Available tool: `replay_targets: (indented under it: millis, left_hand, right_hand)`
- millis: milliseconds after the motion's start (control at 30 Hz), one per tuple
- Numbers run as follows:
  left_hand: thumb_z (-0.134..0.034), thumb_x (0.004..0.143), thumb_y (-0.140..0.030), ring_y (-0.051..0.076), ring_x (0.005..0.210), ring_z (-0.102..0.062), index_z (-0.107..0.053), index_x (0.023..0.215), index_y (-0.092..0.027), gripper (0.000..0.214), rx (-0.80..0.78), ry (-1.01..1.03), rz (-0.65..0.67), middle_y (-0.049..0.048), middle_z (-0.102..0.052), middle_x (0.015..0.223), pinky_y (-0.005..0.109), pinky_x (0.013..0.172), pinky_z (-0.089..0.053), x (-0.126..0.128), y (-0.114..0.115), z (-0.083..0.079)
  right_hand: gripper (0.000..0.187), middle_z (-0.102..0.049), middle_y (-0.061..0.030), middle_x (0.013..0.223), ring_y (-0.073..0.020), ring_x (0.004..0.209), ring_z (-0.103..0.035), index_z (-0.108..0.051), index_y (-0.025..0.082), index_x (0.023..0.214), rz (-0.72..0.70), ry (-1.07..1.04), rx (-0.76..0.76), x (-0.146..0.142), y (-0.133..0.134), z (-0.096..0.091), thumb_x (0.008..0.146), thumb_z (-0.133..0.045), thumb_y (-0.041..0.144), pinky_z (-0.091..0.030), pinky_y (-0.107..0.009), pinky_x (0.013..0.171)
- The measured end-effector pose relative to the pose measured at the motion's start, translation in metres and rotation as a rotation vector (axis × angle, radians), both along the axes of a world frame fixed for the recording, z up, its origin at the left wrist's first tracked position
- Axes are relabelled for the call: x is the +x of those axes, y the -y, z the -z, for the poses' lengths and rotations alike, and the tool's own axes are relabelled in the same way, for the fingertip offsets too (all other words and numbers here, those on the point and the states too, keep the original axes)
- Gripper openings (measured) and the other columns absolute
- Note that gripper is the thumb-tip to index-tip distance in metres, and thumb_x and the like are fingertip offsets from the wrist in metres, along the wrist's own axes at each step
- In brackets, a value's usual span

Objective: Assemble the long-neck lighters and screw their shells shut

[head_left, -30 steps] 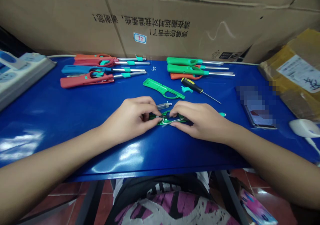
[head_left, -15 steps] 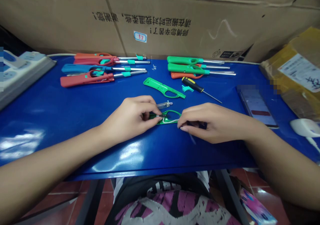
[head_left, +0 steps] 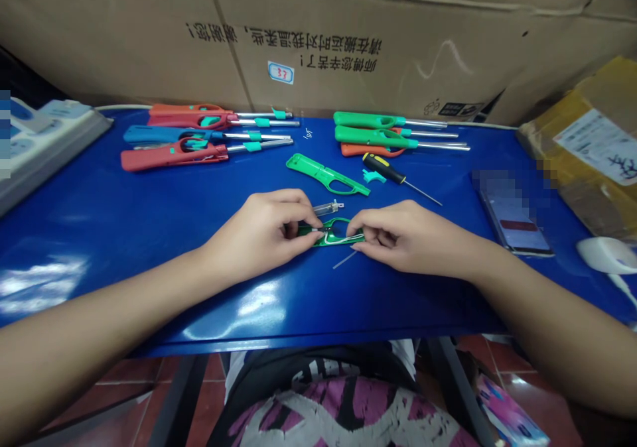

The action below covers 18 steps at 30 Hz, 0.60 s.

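A green lighter shell half (head_left: 343, 223) lies open side up on the blue table, with thin white wires (head_left: 338, 240) running along it. My left hand (head_left: 279, 225) pinches a small dark igniter part (head_left: 326, 230) at the shell's left portion. Over the shell's right end, my right hand (head_left: 405, 238) is closed, its fingertips by the wires. From under its thumb a thin clear tube (head_left: 343, 260) sticks out toward the lower left. Behind my left fingers lies a clear fuel tank (head_left: 327, 208), partly covered. The matching green shell half (head_left: 323, 174) rests farther back.
Several lighters (head_left: 174, 158) lie at the back left, and more green and orange ones (head_left: 375, 133) at the back right. A screwdriver (head_left: 385, 167) lies beside a teal trigger piece (head_left: 373, 176). A phone (head_left: 515, 218) is on the right, a power strip (head_left: 44, 142) on the left.
My right hand has shifted slightly left and its fingers have drawn closer together. The thin clear tube has swung to point left. My left hand stays in place.
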<state>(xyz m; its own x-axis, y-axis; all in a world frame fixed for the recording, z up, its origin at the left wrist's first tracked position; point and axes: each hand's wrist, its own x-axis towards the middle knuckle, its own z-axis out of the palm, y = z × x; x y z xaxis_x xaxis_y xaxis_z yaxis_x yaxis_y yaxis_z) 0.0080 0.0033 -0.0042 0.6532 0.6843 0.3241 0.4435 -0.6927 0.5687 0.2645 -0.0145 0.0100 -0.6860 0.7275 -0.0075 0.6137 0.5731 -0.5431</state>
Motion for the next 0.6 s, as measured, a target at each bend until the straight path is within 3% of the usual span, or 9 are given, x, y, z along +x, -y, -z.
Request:
replay_targets:
  millis: [600]
  left_hand:
    - [-0.071, 0.087, -0.018, 0.006, 0.059, -0.056, -0.075, 0.087, -0.016, 0.005, 0.021, 0.02, -0.008, 0.0007, -0.067, 0.083, 0.018, 0.055, -0.045, 0.0006, 0.0009, 0.0011]
  right_hand:
    - [0.013, -0.054, 0.0067, 0.064, -0.0085, 0.056, -0.049, -0.067, 0.019, 0.103, 0.014, 0.018, 0.015, 0.0012, -0.0007, 0.0009, 0.092, -0.063, 0.021, -0.03, -0.022, 0.055]
